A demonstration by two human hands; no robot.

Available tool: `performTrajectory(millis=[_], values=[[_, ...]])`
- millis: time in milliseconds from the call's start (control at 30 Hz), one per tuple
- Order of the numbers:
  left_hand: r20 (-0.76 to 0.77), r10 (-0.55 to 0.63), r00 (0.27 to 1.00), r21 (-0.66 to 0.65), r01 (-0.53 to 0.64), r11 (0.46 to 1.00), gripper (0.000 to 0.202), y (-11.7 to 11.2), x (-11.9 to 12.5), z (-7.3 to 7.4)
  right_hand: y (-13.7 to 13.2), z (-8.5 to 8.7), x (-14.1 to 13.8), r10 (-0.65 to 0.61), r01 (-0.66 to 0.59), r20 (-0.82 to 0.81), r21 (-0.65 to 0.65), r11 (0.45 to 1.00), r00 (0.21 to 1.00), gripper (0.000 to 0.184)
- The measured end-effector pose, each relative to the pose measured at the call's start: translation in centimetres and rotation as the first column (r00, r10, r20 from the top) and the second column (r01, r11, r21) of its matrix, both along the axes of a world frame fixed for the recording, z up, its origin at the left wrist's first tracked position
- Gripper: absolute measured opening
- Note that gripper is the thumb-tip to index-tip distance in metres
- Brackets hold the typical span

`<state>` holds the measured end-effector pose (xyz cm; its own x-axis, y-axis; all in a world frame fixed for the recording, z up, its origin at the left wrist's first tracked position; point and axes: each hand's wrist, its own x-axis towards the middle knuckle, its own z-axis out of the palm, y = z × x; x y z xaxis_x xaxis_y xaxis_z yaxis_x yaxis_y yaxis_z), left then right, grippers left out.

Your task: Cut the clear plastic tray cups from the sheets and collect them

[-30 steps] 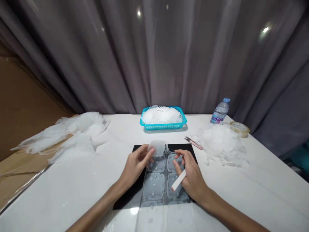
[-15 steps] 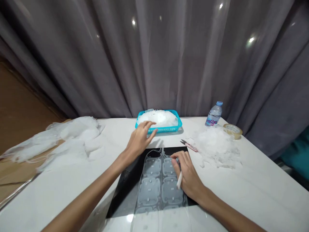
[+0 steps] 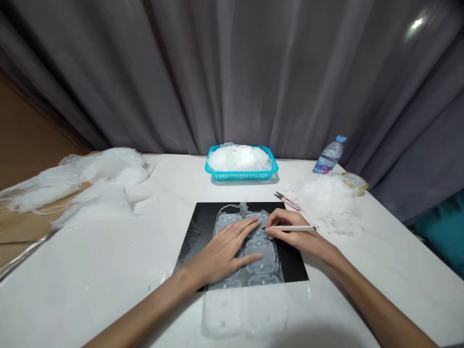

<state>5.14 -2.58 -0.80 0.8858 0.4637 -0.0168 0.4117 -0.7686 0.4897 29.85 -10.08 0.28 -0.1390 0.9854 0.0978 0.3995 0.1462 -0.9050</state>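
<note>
Your left hand [image 3: 228, 251] lies flat and open on the clear plastic sheet [image 3: 250, 251], which rests on the black mat [image 3: 290, 261]. Your right hand [image 3: 293, 234] grips a thin white knife [image 3: 290, 228], tip on the sheet. It looks light, flexible and slippery, so press near the cut.

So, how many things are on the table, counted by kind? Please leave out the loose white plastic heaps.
Baskets: 1, turquoise basket
Bottles: 1, water bottle
Tape rolls: 1, tape roll
Snips: 1, snips
Cutting mats: 1, black mat
Clear moulded sheets: 1, clear sheet
Knives: 1, craft knife
Total: 7
</note>
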Motion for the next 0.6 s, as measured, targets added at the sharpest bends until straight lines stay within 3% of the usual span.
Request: performTrajectory(millis=[200,600], values=[[0.053,0.028,0.998,0.002,-0.028,1.000,0.067,0.17,0.12,0.03,-0.28,0.15,0.39,0.106,-0.106,0.063,-0.009,0.994,0.992,0.011],[0.111,0.029,0.993,0.014,-0.031,0.999,0.065,0.38,0.38,-0.76,-0.47,-0.26,0.15,0.180,-0.193,0.145,0.082,0.978,0.973,0.013]])
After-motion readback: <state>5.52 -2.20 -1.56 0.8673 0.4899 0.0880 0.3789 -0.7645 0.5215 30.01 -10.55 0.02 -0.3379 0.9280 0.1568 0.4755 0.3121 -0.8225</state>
